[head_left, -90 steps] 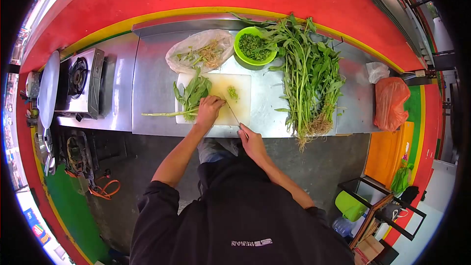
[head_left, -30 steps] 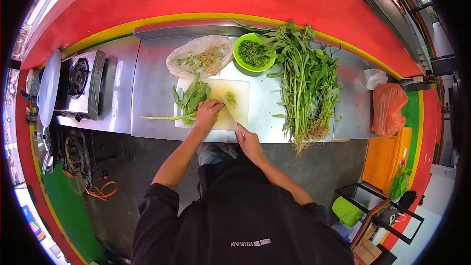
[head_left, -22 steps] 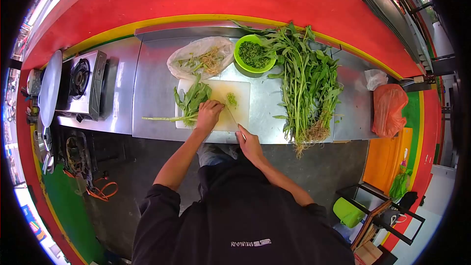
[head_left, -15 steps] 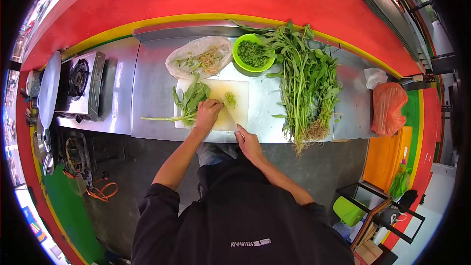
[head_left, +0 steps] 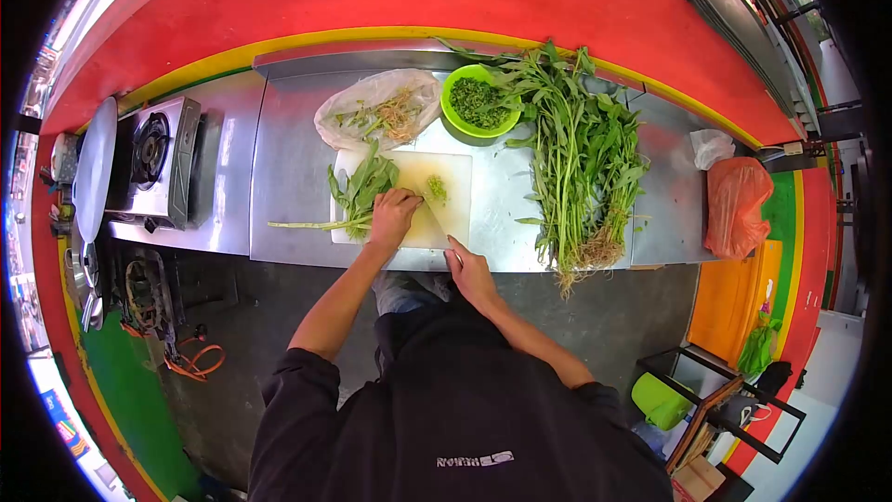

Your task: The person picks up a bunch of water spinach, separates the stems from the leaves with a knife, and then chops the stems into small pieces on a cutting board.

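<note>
On a white cutting board [head_left: 453, 167] my left hand [head_left: 396, 214] presses down with its fingers closed round leafy green stems [head_left: 364, 184]. The leaves and a few pale stalks stick out to the left, past the board's edge. At the board's front edge my right hand [head_left: 472, 271] grips a knife [head_left: 434, 220] by its handle. Its blade slants up and left, with the tip close to my left fingertips. A small heap of chopped green pieces [head_left: 436, 189] lies just beyond the blade.
Behind the board are a plastic bag [head_left: 334, 121] with rooty trimmings and a green bowl [head_left: 448, 104] of chopped greens. Uncut leafy bunches [head_left: 576, 158] cover the counter to the right, near an orange-red bag [head_left: 739, 207]. A gas stove [head_left: 167, 163] stands left.
Almost nothing differs. Both hands, the knife and the stems keep nearly the same places; the whole view has shifted very slightly.
</note>
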Demonstrator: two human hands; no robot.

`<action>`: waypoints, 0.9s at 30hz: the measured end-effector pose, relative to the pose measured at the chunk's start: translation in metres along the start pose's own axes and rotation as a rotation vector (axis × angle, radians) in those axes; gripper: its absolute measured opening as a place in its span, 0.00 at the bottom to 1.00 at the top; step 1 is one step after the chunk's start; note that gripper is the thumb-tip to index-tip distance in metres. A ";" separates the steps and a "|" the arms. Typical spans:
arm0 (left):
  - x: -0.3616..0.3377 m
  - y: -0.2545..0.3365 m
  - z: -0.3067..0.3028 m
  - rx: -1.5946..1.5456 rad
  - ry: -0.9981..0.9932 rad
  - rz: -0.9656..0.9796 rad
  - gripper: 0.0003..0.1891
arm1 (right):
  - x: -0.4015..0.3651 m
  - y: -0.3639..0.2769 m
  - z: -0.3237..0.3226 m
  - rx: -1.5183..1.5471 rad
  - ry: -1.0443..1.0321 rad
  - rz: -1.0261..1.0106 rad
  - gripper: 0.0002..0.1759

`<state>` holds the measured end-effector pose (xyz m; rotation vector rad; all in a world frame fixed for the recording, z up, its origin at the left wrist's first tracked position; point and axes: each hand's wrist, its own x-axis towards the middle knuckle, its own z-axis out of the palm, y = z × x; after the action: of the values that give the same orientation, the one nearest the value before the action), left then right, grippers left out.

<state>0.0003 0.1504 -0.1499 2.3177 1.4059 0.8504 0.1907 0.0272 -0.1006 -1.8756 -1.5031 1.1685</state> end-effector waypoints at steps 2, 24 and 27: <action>0.001 0.001 -0.003 0.027 -0.015 0.019 0.05 | 0.005 -0.003 0.000 -0.024 -0.001 0.000 0.21; 0.001 0.003 -0.005 0.029 -0.031 -0.002 0.07 | 0.004 0.005 0.003 0.015 0.065 -0.081 0.21; 0.002 0.000 0.001 -0.009 -0.003 0.007 0.07 | -0.003 0.006 -0.001 0.033 0.045 -0.062 0.21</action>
<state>0.0012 0.1518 -0.1498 2.3176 1.3906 0.8535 0.1948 0.0234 -0.1034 -1.8081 -1.4975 1.1087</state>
